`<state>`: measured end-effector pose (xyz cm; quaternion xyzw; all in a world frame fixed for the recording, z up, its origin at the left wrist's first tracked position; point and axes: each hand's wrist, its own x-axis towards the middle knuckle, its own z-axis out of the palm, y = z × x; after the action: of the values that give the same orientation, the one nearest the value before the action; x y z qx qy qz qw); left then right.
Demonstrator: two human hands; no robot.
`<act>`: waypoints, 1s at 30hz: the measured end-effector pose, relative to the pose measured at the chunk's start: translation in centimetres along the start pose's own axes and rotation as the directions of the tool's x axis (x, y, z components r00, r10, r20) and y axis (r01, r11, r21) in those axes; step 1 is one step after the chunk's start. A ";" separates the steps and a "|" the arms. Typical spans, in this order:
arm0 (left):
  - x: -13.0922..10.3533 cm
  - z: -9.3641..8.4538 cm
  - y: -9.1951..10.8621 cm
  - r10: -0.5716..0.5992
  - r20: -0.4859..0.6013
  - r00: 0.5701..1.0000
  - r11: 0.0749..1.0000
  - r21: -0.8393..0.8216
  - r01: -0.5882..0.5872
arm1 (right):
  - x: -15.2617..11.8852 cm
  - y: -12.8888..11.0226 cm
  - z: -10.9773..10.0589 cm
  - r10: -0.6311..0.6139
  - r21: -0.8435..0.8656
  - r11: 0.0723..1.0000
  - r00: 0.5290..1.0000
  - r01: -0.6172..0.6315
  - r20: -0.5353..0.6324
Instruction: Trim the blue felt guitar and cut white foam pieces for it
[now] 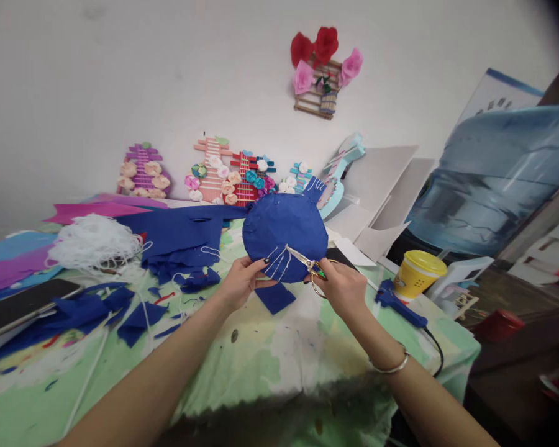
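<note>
A rounded blue paper-covered piece point(284, 223) with a small tab at its upper right is held up over the table. White strings point(278, 264) fan out across its lower part. My left hand point(240, 282) pinches its lower left edge, thumb on the front. In my right hand point(342, 285) are gold-handled scissors point(302, 259), their blades pointing left with the tips at the top of the strings. The right fingers also lie against the piece's lower right edge. Below it, a blue square scrap point(276, 298) lies on the tablecloth point(261, 347).
White yarn point(95, 242), blue paper point(181, 233) and scraps cover the left side, beside a dark phone-like device point(25, 307). At right are a blue glue gun point(400, 304), a yellow-lidded cup point(419, 273) and a large water bottle point(498, 180). Flower crafts point(212, 171) stand behind.
</note>
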<state>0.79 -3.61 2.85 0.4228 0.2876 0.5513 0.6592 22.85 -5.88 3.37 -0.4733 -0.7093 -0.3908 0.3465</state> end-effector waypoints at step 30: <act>0.0 0.0 0.1 0.021 -0.005 1.000 1.000 0.015 -0.021 | -0.9 -0.5 -1.2 -0.037 0.014 0.999 0.987 0.035 0.155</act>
<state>0.78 -3.57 2.99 0.4296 0.2889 0.5571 0.6493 22.79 -7.37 3.05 -0.4875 -0.7447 -0.3549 0.2862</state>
